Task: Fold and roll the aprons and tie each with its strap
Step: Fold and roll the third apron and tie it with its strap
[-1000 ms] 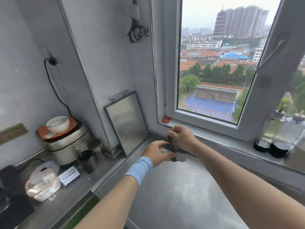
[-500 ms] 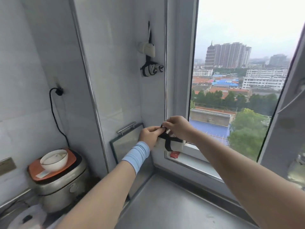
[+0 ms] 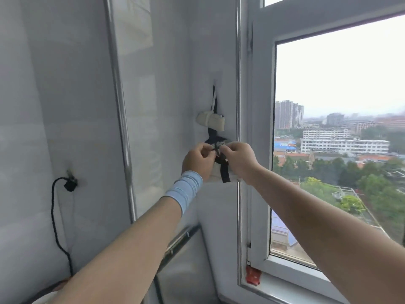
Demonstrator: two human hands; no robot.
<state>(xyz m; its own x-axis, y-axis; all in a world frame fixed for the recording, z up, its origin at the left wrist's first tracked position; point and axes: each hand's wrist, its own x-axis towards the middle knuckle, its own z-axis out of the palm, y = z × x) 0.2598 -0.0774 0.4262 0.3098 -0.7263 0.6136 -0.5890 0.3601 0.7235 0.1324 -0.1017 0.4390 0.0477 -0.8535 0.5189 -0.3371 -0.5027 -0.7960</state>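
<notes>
A rolled cream apron (image 3: 219, 173) wrapped by a black strap (image 3: 224, 172) is held up against the wall between both hands. My left hand (image 3: 198, 160), with a blue wristband, and my right hand (image 3: 238, 160) pinch the strap's top end at the middle. Just above them a second rolled cream apron (image 3: 211, 121) hangs on the wall from a black strap on a hook (image 3: 215, 88). A dark bundle right behind my fingers is mostly hidden.
A window frame (image 3: 258, 150) stands right of the hands, with a metal trim strip (image 3: 237, 106) beside it. A black power cord (image 3: 54, 211) is plugged into the left wall. A metal tray (image 3: 182, 260) leans below. A red tag (image 3: 253, 278) sits on the sill.
Both hands have lifted the tied apron roll from the counter up to the wall, under the hanging roll. The view has tilted upward with them.
</notes>
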